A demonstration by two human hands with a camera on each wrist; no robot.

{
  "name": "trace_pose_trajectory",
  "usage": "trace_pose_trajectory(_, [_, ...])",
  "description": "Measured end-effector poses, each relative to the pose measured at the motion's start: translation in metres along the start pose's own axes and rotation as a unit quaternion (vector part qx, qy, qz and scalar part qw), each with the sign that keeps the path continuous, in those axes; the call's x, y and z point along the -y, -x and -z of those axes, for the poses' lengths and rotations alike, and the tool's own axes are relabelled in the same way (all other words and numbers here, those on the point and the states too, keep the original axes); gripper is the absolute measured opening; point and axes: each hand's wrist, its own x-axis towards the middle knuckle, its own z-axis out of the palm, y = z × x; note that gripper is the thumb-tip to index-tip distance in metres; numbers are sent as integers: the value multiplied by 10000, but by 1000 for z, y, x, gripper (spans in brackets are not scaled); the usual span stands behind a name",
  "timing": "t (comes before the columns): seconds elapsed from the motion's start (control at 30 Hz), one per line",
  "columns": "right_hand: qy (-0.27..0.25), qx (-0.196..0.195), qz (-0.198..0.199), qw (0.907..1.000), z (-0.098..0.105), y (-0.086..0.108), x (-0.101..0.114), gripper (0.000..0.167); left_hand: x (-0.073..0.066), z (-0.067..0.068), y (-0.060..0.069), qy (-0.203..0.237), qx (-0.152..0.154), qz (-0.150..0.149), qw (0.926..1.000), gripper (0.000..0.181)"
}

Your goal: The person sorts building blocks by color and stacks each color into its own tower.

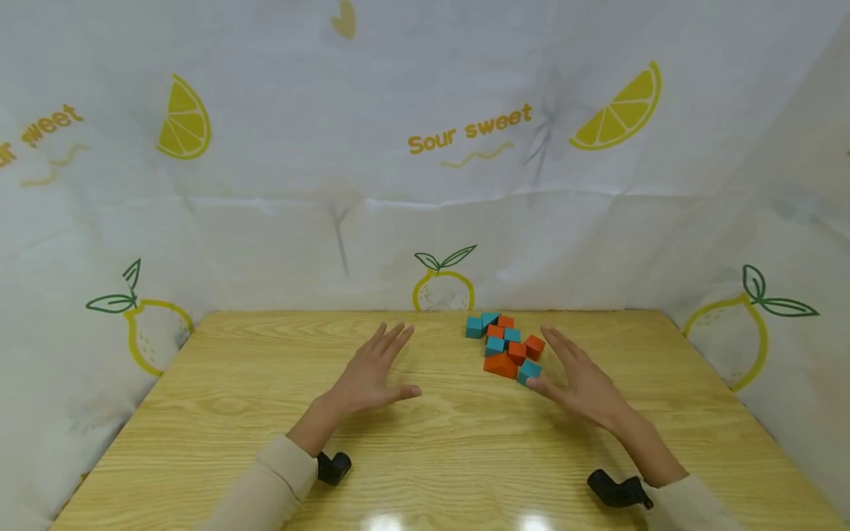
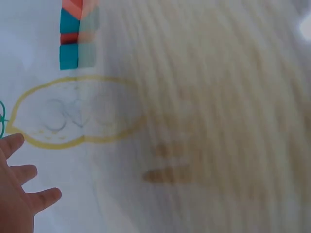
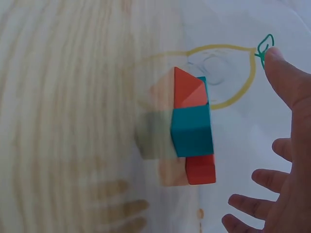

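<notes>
Several orange and blue toy blocks lie grouped on the wooden table, right of centre in the head view. Among them are a blue cube, an orange triangular block and a nearer blue block. My left hand is held left of the group, fingers spread and holding nothing. My right hand hovers just right of the group, its thumb overlapping the nearest blue block in view; whether they touch I cannot tell. In the right wrist view a blue block stands between orange ones, apart from the spread fingers.
The wooden table is glossy and reflects the blocks and hands. A white sheet printed with lemons rises behind it and along both sides. Black wrist devices are worn at both sleeves.
</notes>
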Motion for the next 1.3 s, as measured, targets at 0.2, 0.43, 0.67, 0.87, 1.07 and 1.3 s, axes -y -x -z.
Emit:
trace_pose_trajectory(0.2, [-129, -71, -41, 9999, -12, 3, 1, 85, -11, -14, -4, 522, 84, 33, 9986, 106])
trace_pose_trajectory(0.43, [-378, -214, -205, 9988, -21, 7, -2, 81, -23, -27, -11, 1151, 148, 131, 9932, 99])
trace_pose_trajectory(0.67, [-776, -482, -442, 9948, -30, 8, -3, 68, -36, -43, -22, 1780, 185, 313, 9833, 94])
trace_pose_trajectory(0.87, [-920, -908, -468, 9905, -38, 7, -6, 51, -48, -55, -31, 2297, 197, 430, 9721, 90])
trace_pose_trajectory(1.07, [-1054, -1241, -525, 9853, -43, 7, -8, 39, -58, -68, -39, 2654, 198, 415, 9630, 84])
trace_pose_trajectory(1.3, [-1137, -1240, -701, 9832, -43, 7, -8, 34, -67, -80, -50, 2798, 48, 250, 9597, 71])
